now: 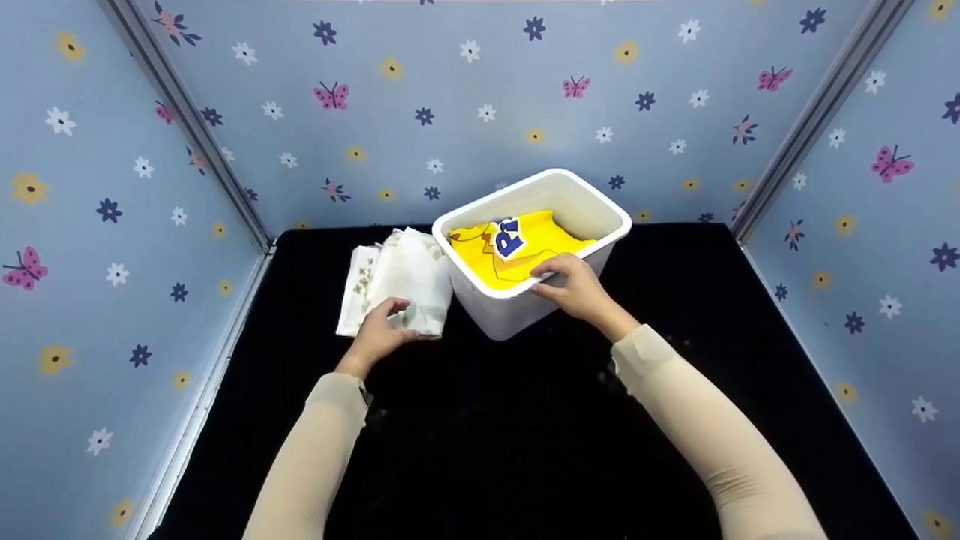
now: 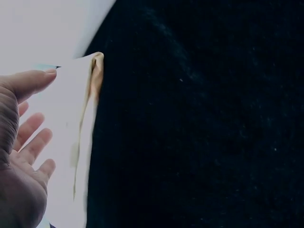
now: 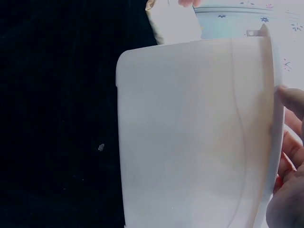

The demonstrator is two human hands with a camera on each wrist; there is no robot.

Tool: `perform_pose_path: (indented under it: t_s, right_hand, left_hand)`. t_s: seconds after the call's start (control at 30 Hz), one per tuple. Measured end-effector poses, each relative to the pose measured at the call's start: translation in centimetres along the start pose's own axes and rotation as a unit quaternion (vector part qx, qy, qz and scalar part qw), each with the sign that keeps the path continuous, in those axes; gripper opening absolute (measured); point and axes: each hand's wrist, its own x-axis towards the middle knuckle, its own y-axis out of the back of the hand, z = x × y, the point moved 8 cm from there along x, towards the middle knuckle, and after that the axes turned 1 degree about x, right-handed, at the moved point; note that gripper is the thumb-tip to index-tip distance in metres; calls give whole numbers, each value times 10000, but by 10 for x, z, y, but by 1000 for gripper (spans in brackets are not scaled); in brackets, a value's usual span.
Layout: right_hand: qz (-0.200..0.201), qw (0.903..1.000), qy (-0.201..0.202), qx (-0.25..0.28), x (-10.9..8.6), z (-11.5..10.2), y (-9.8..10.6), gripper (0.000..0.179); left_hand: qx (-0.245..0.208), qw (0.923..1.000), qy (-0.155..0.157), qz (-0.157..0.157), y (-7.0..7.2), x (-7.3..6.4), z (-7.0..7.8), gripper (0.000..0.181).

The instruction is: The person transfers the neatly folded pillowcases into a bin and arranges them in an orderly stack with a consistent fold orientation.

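Observation:
A white plastic bin (image 1: 501,311) holds a bright yellow cloth (image 1: 536,247) with dark blue lettering on a white patch. My right hand (image 1: 574,285) grips the bin's near rim, thumb on the outer wall and fingers over the inside. The right wrist view shows the bin's smooth side wall (image 3: 190,128) filling the middle. Left of the bin lie folded white cloths (image 1: 412,277) with a pale leaf print. Over their near part is my left hand (image 1: 381,334), thumb and fingers spread apart; in the left wrist view nothing is between them. Whether it touches the cloth, I cannot tell.
Black fabric (image 1: 480,450) covers the work surface. Pale blue panels (image 1: 465,97) printed with flowers and butterflies stand at the back and both sides, with metal strips (image 1: 180,112) at the corners. The bin stands near the back panel, touching or very close to the folded cloths.

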Motion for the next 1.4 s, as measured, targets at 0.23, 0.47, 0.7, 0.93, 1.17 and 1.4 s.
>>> perform_pose_path:
  t_s: [0.23,0.47,0.7,0.93,1.17,1.4]
  right_hand:
    - [-13,10000,13,-52,0,1,0,21]
    - [-88,9999,-5,-57,0,2,-1,22]
    - [-64,10000,-13,-23,0,4,-3,22]
    - [12,10000,49,-8,-2,4,-1,22]
    - [21,10000,65,-4,-2,3,0,23]
    - [72,9999,86,8,-2,2,0,23]
  left_hand:
    - [611,9976,293,-144,-3,0,-16,65]
    - [938,9943,382,-339,-3,2,-23,68]
    - [1298,9882,603,-542,-4,5,-35,72]
    - [1588,9847,515,-506,-5,11,-36,67]
    - [1723,9835,425,-348,-2,10,-37,57]
    - [1836,9819,393,-264,0,11,-34,48]
